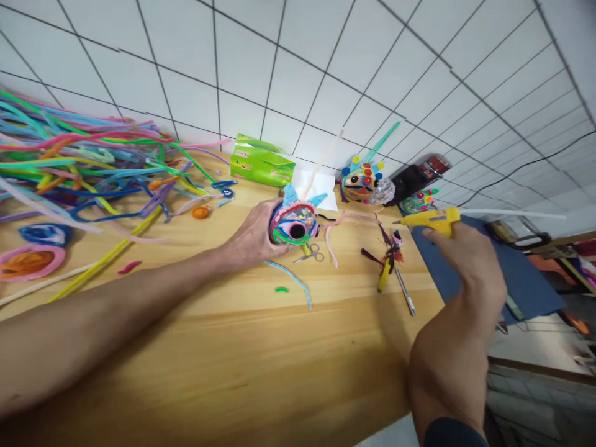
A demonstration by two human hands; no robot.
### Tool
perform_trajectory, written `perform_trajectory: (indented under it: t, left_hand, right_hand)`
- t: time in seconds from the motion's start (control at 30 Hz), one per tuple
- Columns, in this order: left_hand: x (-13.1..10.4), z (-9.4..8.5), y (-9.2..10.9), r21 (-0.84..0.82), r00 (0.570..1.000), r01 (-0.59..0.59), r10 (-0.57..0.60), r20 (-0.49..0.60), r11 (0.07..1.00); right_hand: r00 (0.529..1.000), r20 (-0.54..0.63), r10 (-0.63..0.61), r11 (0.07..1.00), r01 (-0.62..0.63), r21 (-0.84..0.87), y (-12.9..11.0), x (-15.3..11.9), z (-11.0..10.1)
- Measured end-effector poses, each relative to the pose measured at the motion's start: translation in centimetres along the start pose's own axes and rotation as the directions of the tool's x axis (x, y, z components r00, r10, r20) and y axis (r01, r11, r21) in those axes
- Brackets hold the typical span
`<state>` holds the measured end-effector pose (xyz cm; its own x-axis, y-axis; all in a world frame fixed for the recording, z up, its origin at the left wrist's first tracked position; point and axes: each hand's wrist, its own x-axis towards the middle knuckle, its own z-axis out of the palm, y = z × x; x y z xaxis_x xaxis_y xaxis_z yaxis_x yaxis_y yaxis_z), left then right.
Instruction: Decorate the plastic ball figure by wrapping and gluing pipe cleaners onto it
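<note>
My left hand grips a round craft figure wrapped in coloured pipe cleaners, with a pink ring around a dark hole and light blue ears on top. It is held just above the wooden table. My right hand holds a yellow glue gun with its nozzle pointing left, a short way right of the figure. Small scissors lie just under the figure.
A big heap of coloured pipe cleaners covers the table's left. A green tissue pack and a finished pipe-cleaner figure stand by the tiled wall. A blue sheet, a pen and loose scraps lie at right.
</note>
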<state>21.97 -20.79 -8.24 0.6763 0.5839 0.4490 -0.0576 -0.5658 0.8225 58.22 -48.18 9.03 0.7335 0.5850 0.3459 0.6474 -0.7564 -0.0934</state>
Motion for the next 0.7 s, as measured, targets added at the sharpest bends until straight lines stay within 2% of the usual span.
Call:
perform_trajectory:
  t: [0.1,0.17,0.23,0.33,0.43,0.6,0.7]
  left_hand:
    - [0.0,-0.1,0.2,0.017,1.0,0.001,-0.001,0.0,1.0]
    - [0.0,-0.2,0.3,0.002,1.0,0.002,-0.002,0.0,1.0]
    - [0.0,-0.3,0.5,-0.021,1.0,0.008,-0.008,0.0,1.0]
    - [0.0,-0.3,0.6,-0.036,1.0,0.023,-0.023,0.006,0.999]
    - [-0.1,-0.2,0.5,-0.035,1.0,0.021,-0.02,0.011,0.999]
    - [0.0,0.2,0.1,-0.059,1.0,-0.014,0.015,0.014,0.998]
    - [0.0,0.3,-0.1,-0.067,0.999,-0.021,0.023,0.032,0.998]
  right_hand:
    - [0.975,-0.018,0.221,0.975,-0.22,0.017,-0.9,-0.9,-2.2]
    - [0.963,-0.07,0.261,0.959,-0.251,0.128,-3.1,-1.8,-3.1]
    - [0.964,-0.11,0.244,0.947,-0.212,0.242,-5.8,-2.8,-3.2]
    - [0.978,-0.158,0.135,0.951,-0.083,0.298,-9.6,-4.4,-2.4]
    - [0.983,-0.174,-0.059,0.952,0.107,0.286,-12.6,-5.9,-1.6]
    - [0.941,-0.17,-0.292,0.938,0.317,0.138,-16.1,-7.5,-0.5]
    - [0.907,-0.163,-0.389,0.904,0.41,0.119,-17.3,-8.0,0.9]
